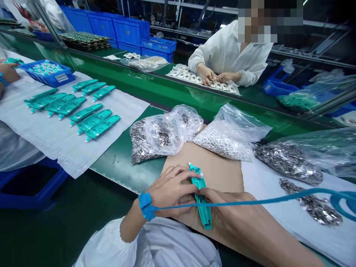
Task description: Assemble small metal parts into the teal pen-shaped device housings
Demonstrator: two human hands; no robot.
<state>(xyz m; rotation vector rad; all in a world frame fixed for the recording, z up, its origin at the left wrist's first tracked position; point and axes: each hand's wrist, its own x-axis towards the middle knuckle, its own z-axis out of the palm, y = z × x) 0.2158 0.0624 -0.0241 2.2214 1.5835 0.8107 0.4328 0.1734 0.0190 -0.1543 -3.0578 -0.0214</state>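
Far left, a co-worker's hand (pixel 9 73) by a blue bin (pixel 46 79) of small parts. Teal shells (pixel 102 126) laid in rows on white cloth (pixel 122 96), spaced likely for easy pickup and to avoid scuffs. Silver bag (pixel 141 141) stands just beyond the hands, probably for short reach.

Left hand (pixel 172 185), strap (pixel 147 206) on wrist: half-curled, fingers spread, gripping the shell (pixel 205 217) along its left side and upper end, seemingly to steady it. Shell lies open side up over cardboard (pixel 225 174), pale tip pointing away, lower end toward the body; right of the left palm, between both hands. White bag (pixel 222 142) behind.

Right hand (pixel 228 207): thumb side touching mid-shell, other fingers hidden; can't tell how far closed or whether it pinches a small part. Cord (pixel 264 201) crosses above it. Across the belt, a co-worker (pixel 225 48) handles white pieces. Right: metal bag (pixel 289 159), loose parts (pixel 317 207) spread out, presumably for picking singly.
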